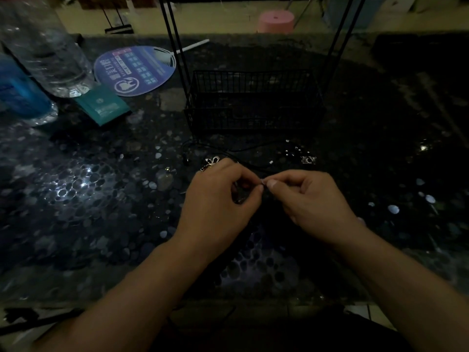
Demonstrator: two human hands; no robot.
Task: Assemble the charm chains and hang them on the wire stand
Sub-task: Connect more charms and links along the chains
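Right now both of my hands are curled and meet fingertip to fingertip low over the dark pebble-patterned tabletop (106, 199): my left hand (218, 199) and my right hand (312, 199) each pinch the same tiny pale piece (263, 183) between thumb and forefinger, too small and dim to tell exactly what it is. A dark bit shows under the fingers of my left hand, but I cannot tell what it is. Just beyond my left knuckles lies a silvery charm (210, 162), and a thin black cord (243, 149) snakes across the tabletop just past both hands. Beyond my right hand, a little to its right, sits another small silver charm (308, 160), with a scatter of tiny bright bits (294, 149) near it. Straight ahead of my hands stands the black wire stand (253, 102), its basket base on the tabletop and its thin uprights rising out of view. Far off to the left of my left hand are a blue printed hand fan (134, 69), a teal packet (102, 105), a clear plastic bottle (45, 47) and a blue bottle (20, 92). Well beyond the stand, off the tabletop, is a pink stool (276, 21).
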